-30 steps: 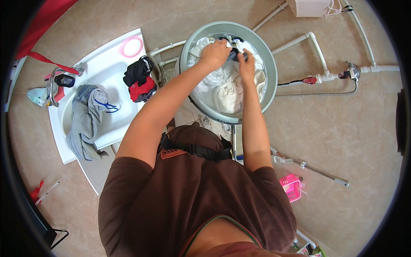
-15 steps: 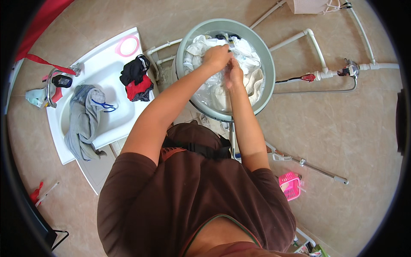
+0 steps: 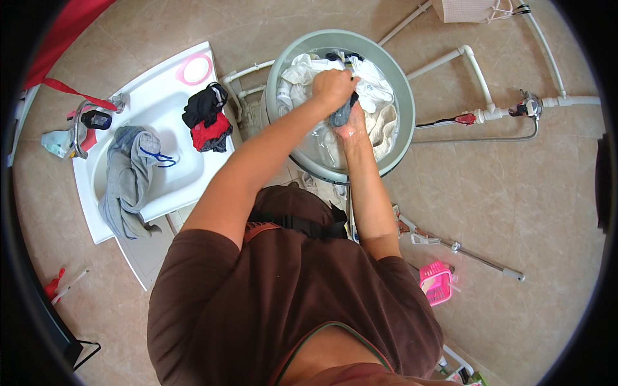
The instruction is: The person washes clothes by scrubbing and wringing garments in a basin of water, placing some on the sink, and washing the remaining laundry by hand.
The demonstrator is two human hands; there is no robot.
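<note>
Over a round grey-green tub (image 3: 403, 87) of water and laundry, my two hands work close together. My left hand (image 3: 335, 89) is closed on one end of a small dark grey wet cloth (image 3: 340, 116), perhaps a sock. Palm turned up, my right hand (image 3: 355, 123) lies against the same cloth; its fingers are mostly hidden behind the cloth and my left hand. White clothes (image 3: 373, 87) soak around them, with a cream ribbed piece (image 3: 384, 125) at the right side and some dark fabric at the far rim.
Left of the tub stands a white sink (image 3: 183, 170) with a grey garment (image 3: 125, 180) over its edge and black and red clothes (image 3: 207, 122) on its right side. A pink-rimmed dish (image 3: 194, 69) rests at its back corner. White pipes (image 3: 473, 67) run along the right wall; a pink basket (image 3: 438, 283) is lower right.
The dark grey cloth has come into sight between my hands. My left hand has shifted slightly right and down, and my right hand has turned and dropped a little.
</note>
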